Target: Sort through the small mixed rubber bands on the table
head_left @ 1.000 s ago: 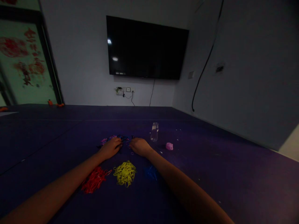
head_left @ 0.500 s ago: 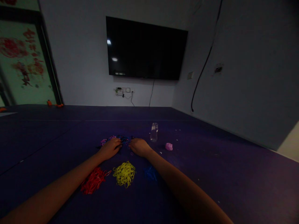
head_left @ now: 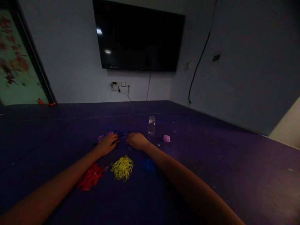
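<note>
A mixed pile of small rubber bands, pink, blue and dark, lies on the purple surface. My left hand rests on the pile's near left side, its fingers over the bands and the thumb apart. At the right edge of the pile is my right hand, fingers bent down together; what they pinch, if anything, is hidden. Closer to me lie a red rubber band pile, a yellow rubber band pile and a dim blue pile beside my right forearm.
A clear bottle stands upright beyond my right hand. To its right sits a pink lump, with small white scraps scattered around. A large television hangs on the back wall above sockets and cables.
The camera has tilted down and turned slightly right, so everything sits higher and further left in view. Both hands stay at the mixed pile, with little visible finger movement.
</note>
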`<state>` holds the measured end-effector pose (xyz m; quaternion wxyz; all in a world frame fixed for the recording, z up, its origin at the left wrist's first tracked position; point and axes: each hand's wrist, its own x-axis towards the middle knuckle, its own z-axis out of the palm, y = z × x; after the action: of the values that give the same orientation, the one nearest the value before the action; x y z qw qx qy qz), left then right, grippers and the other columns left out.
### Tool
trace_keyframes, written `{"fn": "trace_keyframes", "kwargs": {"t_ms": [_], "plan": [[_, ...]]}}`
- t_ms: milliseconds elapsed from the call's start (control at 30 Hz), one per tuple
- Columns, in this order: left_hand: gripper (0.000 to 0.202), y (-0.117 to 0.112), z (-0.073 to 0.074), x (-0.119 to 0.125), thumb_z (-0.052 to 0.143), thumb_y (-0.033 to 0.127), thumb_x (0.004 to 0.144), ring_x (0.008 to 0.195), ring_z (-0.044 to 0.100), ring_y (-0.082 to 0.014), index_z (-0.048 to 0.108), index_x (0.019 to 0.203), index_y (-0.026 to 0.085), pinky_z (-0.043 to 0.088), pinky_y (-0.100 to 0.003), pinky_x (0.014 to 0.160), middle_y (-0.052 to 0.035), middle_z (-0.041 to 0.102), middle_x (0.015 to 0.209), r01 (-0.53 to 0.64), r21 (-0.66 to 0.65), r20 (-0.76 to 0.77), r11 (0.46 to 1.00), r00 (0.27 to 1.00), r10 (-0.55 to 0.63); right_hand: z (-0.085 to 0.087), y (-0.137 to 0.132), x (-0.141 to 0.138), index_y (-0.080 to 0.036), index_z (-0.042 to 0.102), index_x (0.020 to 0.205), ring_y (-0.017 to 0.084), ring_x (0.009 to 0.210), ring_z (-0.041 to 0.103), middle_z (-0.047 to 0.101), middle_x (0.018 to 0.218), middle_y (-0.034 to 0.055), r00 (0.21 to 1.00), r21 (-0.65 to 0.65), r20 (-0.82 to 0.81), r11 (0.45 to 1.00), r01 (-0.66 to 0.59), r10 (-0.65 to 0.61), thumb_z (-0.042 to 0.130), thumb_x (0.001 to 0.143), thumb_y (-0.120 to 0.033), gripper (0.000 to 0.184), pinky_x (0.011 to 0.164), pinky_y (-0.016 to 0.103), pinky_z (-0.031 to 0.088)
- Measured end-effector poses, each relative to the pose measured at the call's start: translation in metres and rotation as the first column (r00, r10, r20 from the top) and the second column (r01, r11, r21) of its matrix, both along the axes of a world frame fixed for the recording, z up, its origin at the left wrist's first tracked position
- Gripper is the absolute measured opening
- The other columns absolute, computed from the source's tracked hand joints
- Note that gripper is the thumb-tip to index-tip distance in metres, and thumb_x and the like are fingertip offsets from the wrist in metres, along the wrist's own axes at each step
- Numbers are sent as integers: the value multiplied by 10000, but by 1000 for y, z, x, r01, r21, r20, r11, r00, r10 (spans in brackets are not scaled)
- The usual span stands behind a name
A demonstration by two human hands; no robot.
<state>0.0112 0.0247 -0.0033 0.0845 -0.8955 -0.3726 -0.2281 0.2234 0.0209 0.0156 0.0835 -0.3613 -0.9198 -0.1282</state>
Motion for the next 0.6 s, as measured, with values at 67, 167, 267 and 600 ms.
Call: {"fn": "trace_keyframes", "kwargs": {"t_ms": [67,167,267,600], "plan": [[261,1,0,-1,396,249,883,987,561,-198,639,944,174,428,-360,906,-77,646,998,-9,6,-7,1000,1000,9,1,0,-1,-129,626,949,200,946,586,640,998,112,1000,3,0,1000,0,0,338,925,-265,320,830,300,422],[269,0,1,-2,391,267,883,1007,555,-204,637,948,178,421,-368,918,-76,643,1012,-24,13,-18,1000,1000,24,2,-2,-1,-130,624,940,204,943,588,640,991,110,1000,16,-9,1000,1,-1,349,924,-270,309,821,304,428],[284,-2,2,-1,380,285,886,1000,558,-210,632,958,176,428,-369,903,-84,640,1021,-36,14,-15,999,999,36,2,-2,-1,-124,618,934,207,932,592,641,980,110,1000,23,-19,1000,0,1,362,923,-281,300,807,306,433],[263,-3,4,0,387,274,883,999,556,-202,624,963,193,418,-374,906,-62,648,991,-22,-6,-11,1000,1000,22,4,-4,-2,-132,618,927,192,953,582,639,989,110,1000,5,-27,1000,15,-15,362,928,-275,293,842,292,410]]}}
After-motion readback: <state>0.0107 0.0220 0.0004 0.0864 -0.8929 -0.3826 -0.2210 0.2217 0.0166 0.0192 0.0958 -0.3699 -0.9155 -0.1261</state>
